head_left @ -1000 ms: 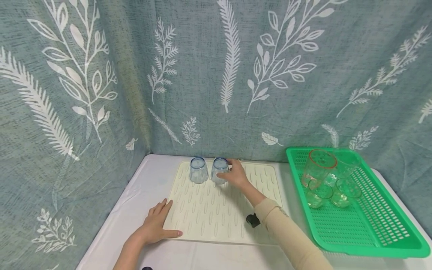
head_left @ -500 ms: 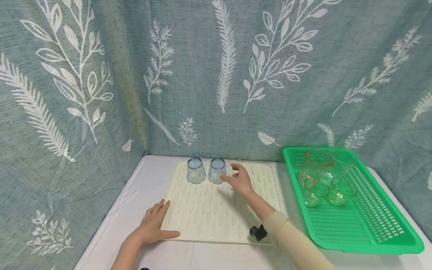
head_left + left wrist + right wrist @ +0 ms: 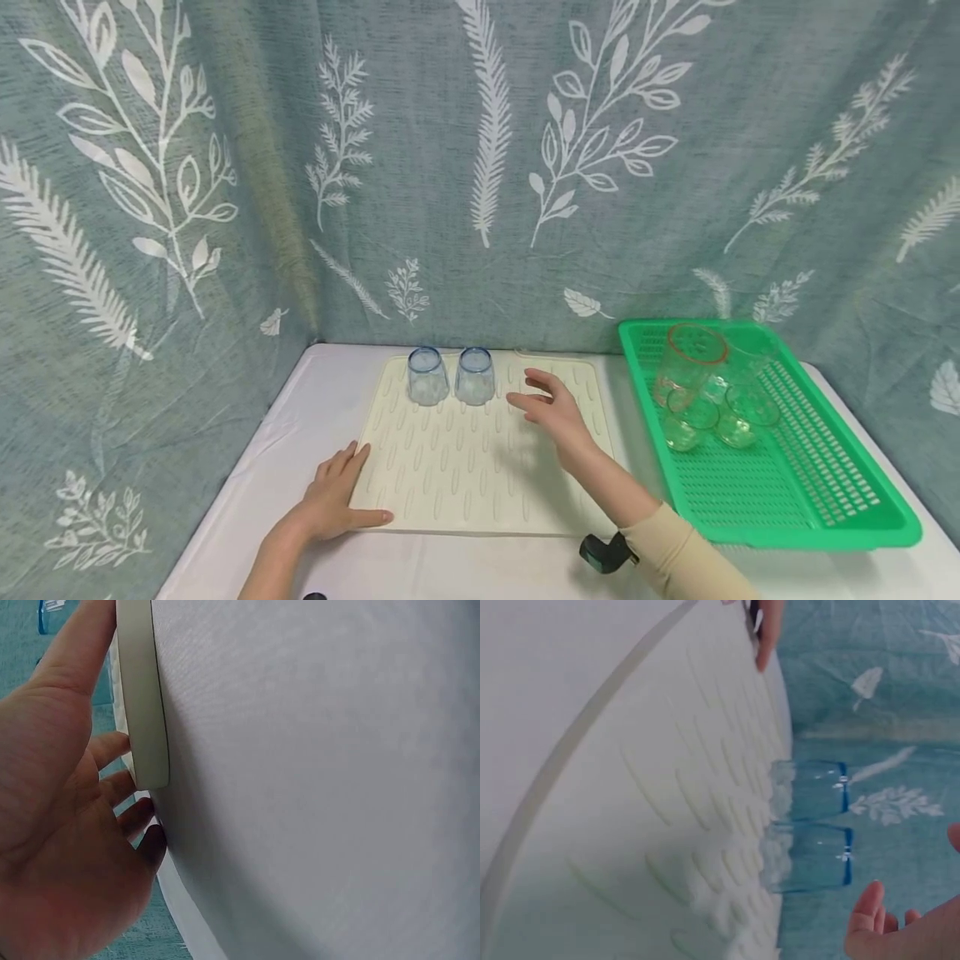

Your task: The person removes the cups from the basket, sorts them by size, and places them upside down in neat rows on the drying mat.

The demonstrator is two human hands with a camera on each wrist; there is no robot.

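Observation:
Side by side near the back edge of a cream ribbed mat stand two clear glasses, a left one and a right one, their blue rings uppermost. My right hand is over the mat, to the right of the glasses and apart from them, with loosely bent fingers and nothing held. In the right wrist view, its fingertips show below the glasses. My left hand rests at the mat's front left corner, thumb along the front edge and fingers along the left side.
A green perforated basket stands to the right of the mat. Inside are a tall red-rimmed glass, two low yellowish glasses and another clear one behind. A patterned blue-green curtain hangs behind the white table.
My right hand has let go of the right-hand glass and drawn back to the right. The left hand stays at the mat's corner. The head view has shifted slightly.

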